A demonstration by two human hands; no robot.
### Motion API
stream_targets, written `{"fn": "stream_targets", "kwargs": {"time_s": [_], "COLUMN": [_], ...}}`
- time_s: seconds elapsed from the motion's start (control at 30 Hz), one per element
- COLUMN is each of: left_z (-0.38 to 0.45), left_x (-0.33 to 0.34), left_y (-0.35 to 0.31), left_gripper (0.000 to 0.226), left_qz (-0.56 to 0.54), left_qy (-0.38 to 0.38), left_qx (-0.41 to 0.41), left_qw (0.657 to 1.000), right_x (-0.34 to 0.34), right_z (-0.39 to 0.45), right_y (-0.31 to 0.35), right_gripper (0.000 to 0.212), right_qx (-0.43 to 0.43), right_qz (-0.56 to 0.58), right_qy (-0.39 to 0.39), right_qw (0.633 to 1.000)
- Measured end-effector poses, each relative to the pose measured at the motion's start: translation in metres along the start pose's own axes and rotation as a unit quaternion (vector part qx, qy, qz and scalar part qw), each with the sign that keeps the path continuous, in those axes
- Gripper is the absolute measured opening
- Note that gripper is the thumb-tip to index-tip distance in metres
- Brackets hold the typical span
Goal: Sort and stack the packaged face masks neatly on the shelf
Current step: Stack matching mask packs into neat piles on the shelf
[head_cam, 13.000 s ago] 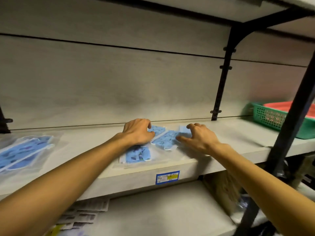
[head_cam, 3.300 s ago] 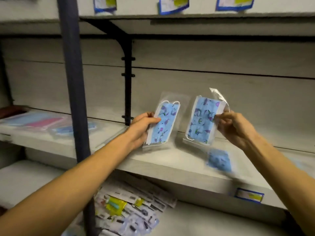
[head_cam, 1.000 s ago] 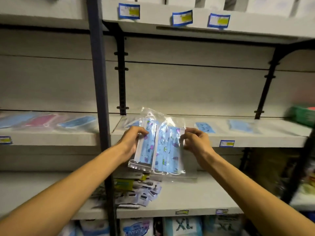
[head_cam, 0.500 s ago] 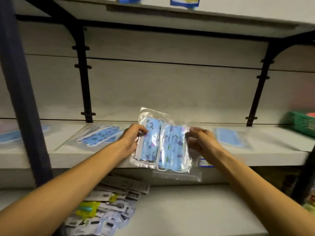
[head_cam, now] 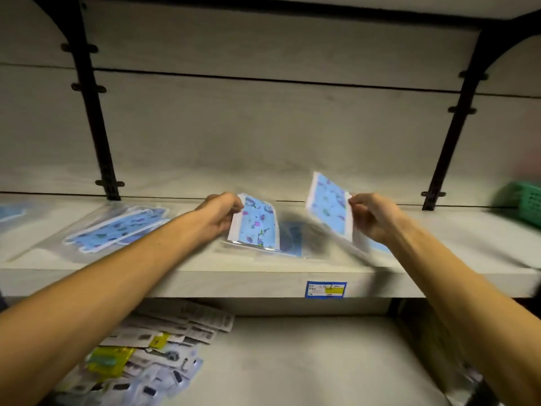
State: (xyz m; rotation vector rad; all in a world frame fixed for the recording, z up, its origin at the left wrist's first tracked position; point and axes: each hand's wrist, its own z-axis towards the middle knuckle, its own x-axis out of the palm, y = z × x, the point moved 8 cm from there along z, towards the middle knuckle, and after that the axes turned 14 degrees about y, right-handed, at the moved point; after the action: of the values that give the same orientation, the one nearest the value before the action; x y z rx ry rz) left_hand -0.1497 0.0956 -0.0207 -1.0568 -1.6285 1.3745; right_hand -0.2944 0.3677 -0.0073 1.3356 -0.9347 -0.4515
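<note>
— Shelving fills the view: down at the front, a lower shelf (head_cam: 292, 361) carries a spill of small carded packets (head_cam: 152, 356). Leave those. What matters is the shelf (head_cam: 205, 284) above it.

— And the hands?

— Left hand (head_cam: 218, 219) has its fingers curled on the left edge of one packaged mask (head_cam: 256, 224), whose lower edge seems to rest on the board. Right hand (head_cam: 373, 215) pinches the right edge of a second packaged mask (head_cam: 329, 208), held clear of the shelf and tilted.

— So how should they be laid down?

— I'd lower the right one flat first, print up, then slide the left over it until the bag edges match. A blurred blue packet (head_cam: 292, 240) lies between the two; it looks like the natural base, so land on it squarely.

— Any risk?

— Slippery film. Press lightly before letting go, or the stack may fan out.

— And farther back?

— A loose pile of masks (head_cam: 117, 230) lies to the left near the bracket (head_cam: 101, 142), still skewed. At far right stands a green basket (head_cam: 524, 203).
</note>
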Motion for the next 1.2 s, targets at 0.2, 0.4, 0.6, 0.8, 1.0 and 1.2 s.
{"fn": "stream_targets", "kwargs": {"time_s": [0.2, 0.4, 0.6, 0.8, 1.0, 1.2], "left_z": [0.021, 0.04, 0.058, 0.057, 0.051, 0.05], "left_x": [0.015, 0.022, 0.052, 0.048, 0.015, 0.002], "left_y": [0.001, -0.009, -0.007, -0.011, -0.015, -0.027], "left_gripper": [0.025, 0.063, 0.055, 0.046, 0.039, 0.045], "left_qz": [0.25, 0.42, 0.601, 0.641, 0.659, 0.736], "left_qy": [-0.008, -0.023, 0.012, 0.0, -0.026, -0.081], "left_qx": [0.007, 0.048, 0.07, 0.124, 0.159, 0.193], "left_qw": [0.968, 0.906, 0.796, 0.757, 0.735, 0.644], "right_x": [0.022, 0.021, 0.022, 0.045, 0.074, 0.098], "right_z": [0.028, 0.027, 0.025, 0.039, 0.06, 0.082], "right_y": [-0.014, -0.023, -0.023, -0.026, -0.034, -0.036], "right_gripper": [0.033, 0.043, 0.063, 0.093, 0.091, 0.078], "right_qx": [-0.013, -0.019, 0.027, 0.032, 0.028, 0.01], "right_qz": [-0.122, -0.45, -0.637, -0.653, -0.643, -0.576], "right_qy": [0.046, -0.003, -0.001, -0.007, -0.006, 0.04], "right_qw": [0.991, 0.893, 0.77, 0.757, 0.765, 0.816]}}
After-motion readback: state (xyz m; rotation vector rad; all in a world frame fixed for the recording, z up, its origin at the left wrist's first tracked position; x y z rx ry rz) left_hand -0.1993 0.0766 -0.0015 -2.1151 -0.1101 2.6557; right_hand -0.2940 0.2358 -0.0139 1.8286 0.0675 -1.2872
